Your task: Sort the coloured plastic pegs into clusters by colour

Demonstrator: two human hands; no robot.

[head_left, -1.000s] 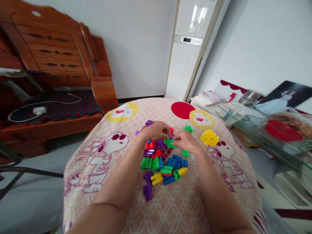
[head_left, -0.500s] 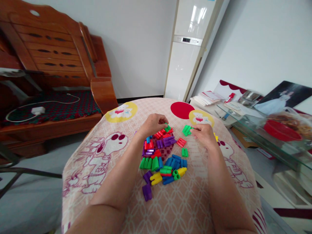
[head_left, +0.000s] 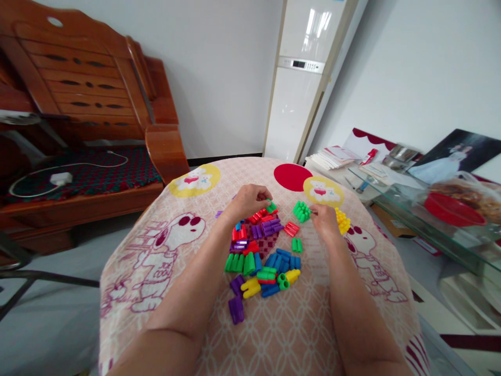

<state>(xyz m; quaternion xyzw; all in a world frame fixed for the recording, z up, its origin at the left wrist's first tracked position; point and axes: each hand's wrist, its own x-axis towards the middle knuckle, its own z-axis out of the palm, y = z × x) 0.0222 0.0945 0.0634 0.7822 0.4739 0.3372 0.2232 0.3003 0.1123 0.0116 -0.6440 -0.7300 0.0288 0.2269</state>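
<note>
My left hand (head_left: 252, 201) is closed in a pinch at the far side of the pile, its fingertips on a green building block (head_left: 271, 207). Red blocks (head_left: 258, 215) lie just below that hand. My right hand (head_left: 324, 219) has its fingers pressed together at the right edge of a joined cluster of green blocks (head_left: 301, 211), whose knobs point up. Beside the right wrist, partly hidden, sits a cluster of yellow blocks (head_left: 343, 221). A red block (head_left: 291, 228) and a small green block (head_left: 297, 245) lie loose between the hands.
Purple blocks (head_left: 236, 309), blue blocks (head_left: 282, 259) and other coloured ones spread over the patterned tablecloth (head_left: 176, 334). A wooden bench (head_left: 86, 99) stands at left, a white cabinet-like unit (head_left: 297, 94) behind. To the right, a glass shelf (head_left: 407, 201) carries a red bowl (head_left: 454, 209).
The green cluster has tipped so that its knobs now face up. My right hand has shifted slightly nearer, uncovering more of the yellow cluster. The left hand has hardly moved.
</note>
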